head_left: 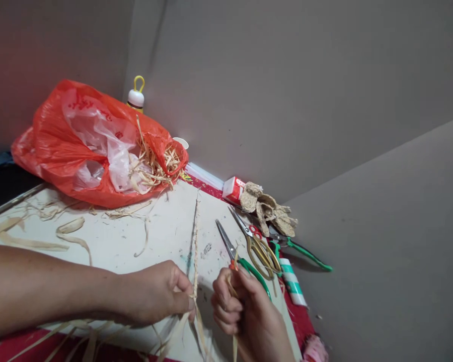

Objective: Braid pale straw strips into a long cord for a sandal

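My left hand (pixel 158 296) pinches a thin braided straw cord (pixel 196 236) that runs away from me across the white table top (pixel 121 241). Loose straw strips fan out below that pinch. My right hand (pixel 236 309) is curled closed around another pale straw strip beside the cord. Just past its knuckles lie green-handled scissors (pixel 245 264), touching or nearly touching the fingers.
A red plastic bag (pixel 75 146) stuffed with straw and clear plastic lies at the back left, a yellow-capped bottle (pixel 136 95) behind it. Gold-handled scissors (pixel 258 246), green pliers (pixel 305 251), woven straw pieces (pixel 268 208), a red-white box (pixel 233 189) and a striped roll (pixel 292 284) crowd the right edge by the wall.
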Demonstrator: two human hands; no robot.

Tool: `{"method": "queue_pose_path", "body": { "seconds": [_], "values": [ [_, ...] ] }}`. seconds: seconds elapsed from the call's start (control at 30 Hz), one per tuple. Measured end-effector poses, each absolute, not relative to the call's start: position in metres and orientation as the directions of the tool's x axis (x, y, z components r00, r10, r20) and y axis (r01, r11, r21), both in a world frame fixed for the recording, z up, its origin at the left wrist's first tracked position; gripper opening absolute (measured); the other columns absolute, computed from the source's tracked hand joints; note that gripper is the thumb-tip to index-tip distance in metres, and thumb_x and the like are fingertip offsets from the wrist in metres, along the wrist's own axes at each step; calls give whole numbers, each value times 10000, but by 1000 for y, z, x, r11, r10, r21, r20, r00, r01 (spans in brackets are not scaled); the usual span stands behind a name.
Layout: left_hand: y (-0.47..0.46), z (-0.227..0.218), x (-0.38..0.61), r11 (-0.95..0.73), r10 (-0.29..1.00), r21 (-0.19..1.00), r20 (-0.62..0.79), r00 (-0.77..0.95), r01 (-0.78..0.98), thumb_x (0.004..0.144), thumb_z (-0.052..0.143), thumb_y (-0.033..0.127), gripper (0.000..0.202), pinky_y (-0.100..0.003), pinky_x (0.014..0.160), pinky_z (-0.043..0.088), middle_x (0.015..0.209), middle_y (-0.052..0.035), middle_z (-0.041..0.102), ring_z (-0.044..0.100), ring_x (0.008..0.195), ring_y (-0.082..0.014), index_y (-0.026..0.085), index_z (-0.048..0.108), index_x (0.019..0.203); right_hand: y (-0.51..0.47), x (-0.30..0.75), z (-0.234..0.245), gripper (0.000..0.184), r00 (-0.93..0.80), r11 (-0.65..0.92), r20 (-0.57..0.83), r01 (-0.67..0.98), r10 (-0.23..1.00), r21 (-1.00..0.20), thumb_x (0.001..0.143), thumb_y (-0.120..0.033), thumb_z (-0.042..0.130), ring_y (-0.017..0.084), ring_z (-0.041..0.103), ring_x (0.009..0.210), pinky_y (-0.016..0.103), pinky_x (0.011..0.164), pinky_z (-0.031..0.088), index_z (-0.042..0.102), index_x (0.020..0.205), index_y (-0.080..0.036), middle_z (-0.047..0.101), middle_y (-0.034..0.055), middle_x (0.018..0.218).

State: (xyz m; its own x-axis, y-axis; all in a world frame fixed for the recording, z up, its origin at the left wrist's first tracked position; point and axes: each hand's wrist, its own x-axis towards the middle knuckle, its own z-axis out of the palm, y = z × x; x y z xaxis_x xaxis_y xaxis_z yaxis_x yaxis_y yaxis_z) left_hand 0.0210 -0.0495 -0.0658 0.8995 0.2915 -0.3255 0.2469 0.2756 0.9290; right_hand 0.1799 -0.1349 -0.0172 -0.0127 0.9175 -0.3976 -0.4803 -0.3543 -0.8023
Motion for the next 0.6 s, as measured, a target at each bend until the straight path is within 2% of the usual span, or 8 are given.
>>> {"method": "queue_pose_path", "body": {
  "seconds": [0.1, 0.17, 0.23, 0.37, 0.5, 0.6],
  "values": [
    [-49, -69, 21, 265, 295, 929, -335, 895, 260, 762, 538, 337, 245, -214, 487, 245, 498, 59, 410, 285, 483, -75, 127, 665, 770, -144, 179, -22, 403, 21, -420, -466, -396, 885, -816, 782, -493, 627, 55, 150, 455, 177, 411, 107, 477, 606, -162, 220, -84, 527],
    [-49, -70, 21, 279, 296, 922, -347, 890, 267, 754, 554, 364, 269, -212, 486, 247, 500, 56, 426, 288, 481, -73, 124, 671, 780, -153, 177, -26, 345, 96, -443, -480, -264, 872, -857, 802, -463, 629, 59, 186, 456, 185, 423, 135, 527, 667, -162, 273, -77, 522],
    [-50, -69, 22, 316, 290, 911, -359, 887, 265, 737, 572, 383, 278, -211, 493, 266, 506, 49, 446, 304, 485, -73, 122, 665, 759, -162, 176, -30, 331, 166, -437, -449, -107, 878, -893, 809, -469, 625, 71, 279, 469, 196, 449, 217, 581, 698, -160, 373, -51, 525],
    [-49, -61, 22, 405, 252, 869, -406, 878, 285, 711, 582, 390, 262, -215, 483, 276, 517, 43, 480, 326, 472, -74, 137, 645, 733, -172, 174, -34, 374, 239, -407, -369, 131, 898, -904, 821, -469, 608, 124, 443, 560, 247, 549, 343, 600, 608, -162, 543, 23, 585],
    [-48, -52, 22, 451, 208, 831, -452, 867, 325, 703, 587, 337, 190, -209, 446, 231, 529, 49, 479, 303, 449, -62, 148, 602, 693, -174, 174, -36, 341, 220, -438, -405, 128, 888, -890, 828, -456, 607, 104, 410, 510, 234, 504, 314, 602, 650, -166, 542, 9, 551],
    [-47, -50, 22, 458, 183, 814, -479, 859, 356, 720, 576, 313, 161, -210, 418, 171, 480, 75, 399, 254, 414, -52, 161, 551, 673, -171, 175, -35, 277, 224, -442, -414, 93, 882, -892, 814, -433, 633, 92, 396, 513, 214, 481, 297, 598, 717, -175, 536, 1, 612]
  ]
}}
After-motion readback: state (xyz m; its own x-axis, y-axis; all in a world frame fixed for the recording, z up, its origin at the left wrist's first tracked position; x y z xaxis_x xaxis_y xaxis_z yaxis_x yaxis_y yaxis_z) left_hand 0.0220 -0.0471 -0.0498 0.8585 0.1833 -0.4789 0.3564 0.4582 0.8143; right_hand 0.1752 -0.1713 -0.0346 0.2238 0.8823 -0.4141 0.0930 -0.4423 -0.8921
